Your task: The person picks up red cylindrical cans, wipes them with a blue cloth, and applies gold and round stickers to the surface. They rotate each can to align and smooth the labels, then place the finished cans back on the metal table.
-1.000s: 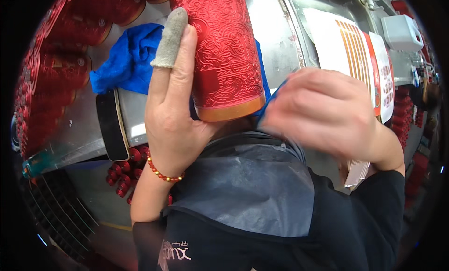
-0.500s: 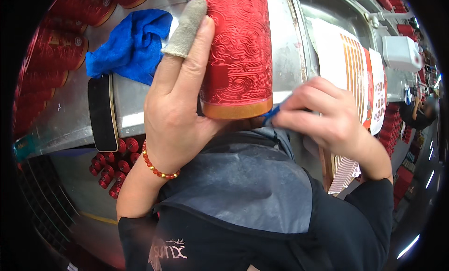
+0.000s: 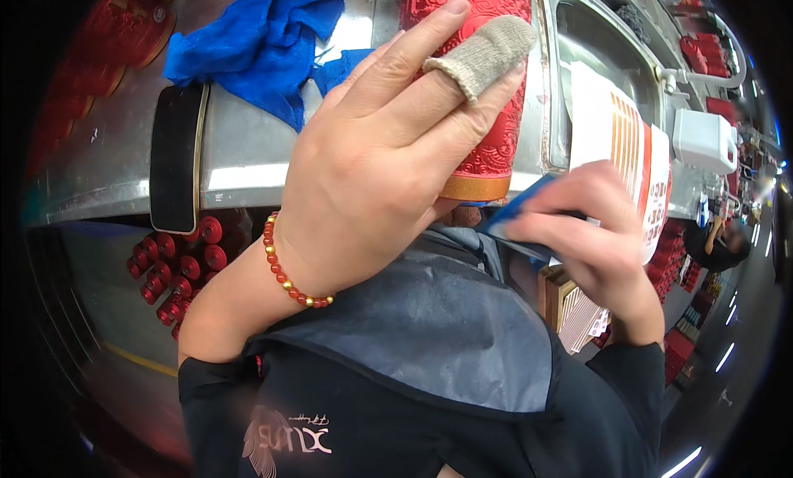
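Observation:
A red embossed canister (image 3: 487, 139) with a gold band at its near end lies on the metal counter, its far end cut off by the frame. My left hand (image 3: 372, 156) rests across its left side and top, fingers stretched over it, thumb hidden near the gold band. A knitted grey finger cot (image 3: 487, 55) covers one of those fingers. Just right of the band, my right hand (image 3: 582, 218), blurred, pinches a thin blue film-like piece (image 3: 522, 204); whether it is stuck to the canister I cannot tell.
Left of the canister are a blue cloth (image 3: 256, 44) and a black phone (image 3: 178, 160) on the counter. A sink (image 3: 607, 44), a white sheet with orange stripes (image 3: 615, 123) and a white jug (image 3: 704, 139) stand right. Red cylinders (image 3: 178, 267) sit below left. A person (image 3: 727, 247) works far right.
The canister has shifted right. My left hand has moved right and its fingers now reach over the canister's top. My right hand has moved slightly down, and more of the blue piece shows.

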Demonstrator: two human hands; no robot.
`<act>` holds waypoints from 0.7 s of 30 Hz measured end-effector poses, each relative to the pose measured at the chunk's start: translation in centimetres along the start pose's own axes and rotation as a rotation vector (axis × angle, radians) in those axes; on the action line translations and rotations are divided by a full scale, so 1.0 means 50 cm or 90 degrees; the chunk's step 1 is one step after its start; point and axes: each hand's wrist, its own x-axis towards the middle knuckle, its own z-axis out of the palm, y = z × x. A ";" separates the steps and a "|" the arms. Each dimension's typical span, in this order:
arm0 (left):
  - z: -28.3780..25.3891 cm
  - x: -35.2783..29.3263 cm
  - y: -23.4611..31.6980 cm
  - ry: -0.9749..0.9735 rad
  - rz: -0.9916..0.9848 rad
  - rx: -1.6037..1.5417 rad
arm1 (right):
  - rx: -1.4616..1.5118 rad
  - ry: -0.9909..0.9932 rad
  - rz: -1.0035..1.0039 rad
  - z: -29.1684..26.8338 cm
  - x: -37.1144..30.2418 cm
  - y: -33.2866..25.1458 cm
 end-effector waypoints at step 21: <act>-0.054 -0.002 0.047 -0.097 -0.227 -0.247 | 0.086 0.129 0.000 0.030 0.012 0.016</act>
